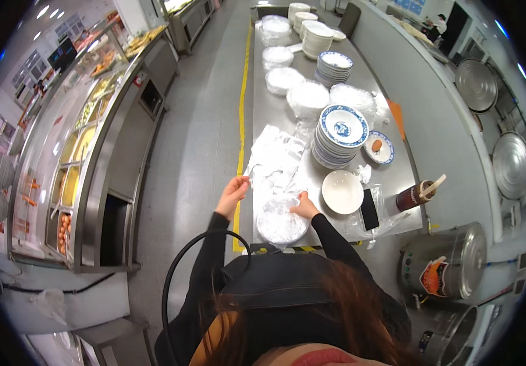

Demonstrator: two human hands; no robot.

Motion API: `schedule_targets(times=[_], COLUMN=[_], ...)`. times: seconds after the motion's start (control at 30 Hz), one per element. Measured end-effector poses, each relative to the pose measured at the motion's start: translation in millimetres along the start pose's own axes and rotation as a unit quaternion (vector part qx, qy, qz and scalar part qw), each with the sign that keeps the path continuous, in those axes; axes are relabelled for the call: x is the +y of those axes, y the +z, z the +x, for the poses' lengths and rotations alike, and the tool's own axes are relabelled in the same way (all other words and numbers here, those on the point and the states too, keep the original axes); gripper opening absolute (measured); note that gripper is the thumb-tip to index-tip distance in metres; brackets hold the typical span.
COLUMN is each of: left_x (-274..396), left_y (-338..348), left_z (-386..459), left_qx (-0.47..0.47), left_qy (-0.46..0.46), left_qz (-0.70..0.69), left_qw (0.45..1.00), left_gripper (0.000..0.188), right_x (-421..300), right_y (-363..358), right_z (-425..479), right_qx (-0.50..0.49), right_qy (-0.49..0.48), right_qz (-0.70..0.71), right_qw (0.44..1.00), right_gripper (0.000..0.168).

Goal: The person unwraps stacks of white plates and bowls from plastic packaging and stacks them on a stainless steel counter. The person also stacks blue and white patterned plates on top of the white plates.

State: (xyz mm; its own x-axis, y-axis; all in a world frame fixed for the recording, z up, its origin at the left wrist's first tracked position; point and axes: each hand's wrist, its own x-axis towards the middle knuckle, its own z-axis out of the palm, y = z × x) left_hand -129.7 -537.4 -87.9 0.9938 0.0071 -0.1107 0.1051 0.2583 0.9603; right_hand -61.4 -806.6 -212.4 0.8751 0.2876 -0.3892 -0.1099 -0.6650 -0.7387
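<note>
A plate or bowl wrapped in clear plastic film (281,222) lies at the table's near edge. My right hand (305,206) pinches the film at its upper right rim. Above the table's left edge is my left hand (234,194), fingertips together near white plastic bags (276,158); whether it holds a bit of film is too small to tell. Beyond the bags stands a tall stack of blue-rimmed plates (343,127). A cream bowl (342,192) sits right of my right hand, beside a black smartphone (369,209).
Several plastic-wrapped stacks (308,98) and white plate stacks (318,39) fill the table's far part. On the right are a dark drink bottle (411,196), a small blue-rimmed dish (386,153) and a large steel pot (446,261). A food counter (121,151) stands across the aisle. A person (439,27) is far off.
</note>
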Motion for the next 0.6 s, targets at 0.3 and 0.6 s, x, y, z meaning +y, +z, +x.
schedule_targets(times=[0.3, 0.6], left_x=[235.7, 326.5], left_y=[52.9, 52.9], left_z=[-87.5, -195.8], left_qx=[-0.678, -0.7], left_qy=[0.392, 0.494], left_qz=[0.043, 0.192], left_qw=[0.621, 0.479], left_gripper=[0.034, 0.022], right_x=[-52.2, -90.7], right_y=[-49.4, -79.5], right_z=[-44.4, -85.4], right_qx=[0.03, -0.058], right_qy=[-0.141, -0.225], right_qz=[-0.157, -0.02], right_qw=[0.977, 0.972], right_gripper=[0.048, 0.029])
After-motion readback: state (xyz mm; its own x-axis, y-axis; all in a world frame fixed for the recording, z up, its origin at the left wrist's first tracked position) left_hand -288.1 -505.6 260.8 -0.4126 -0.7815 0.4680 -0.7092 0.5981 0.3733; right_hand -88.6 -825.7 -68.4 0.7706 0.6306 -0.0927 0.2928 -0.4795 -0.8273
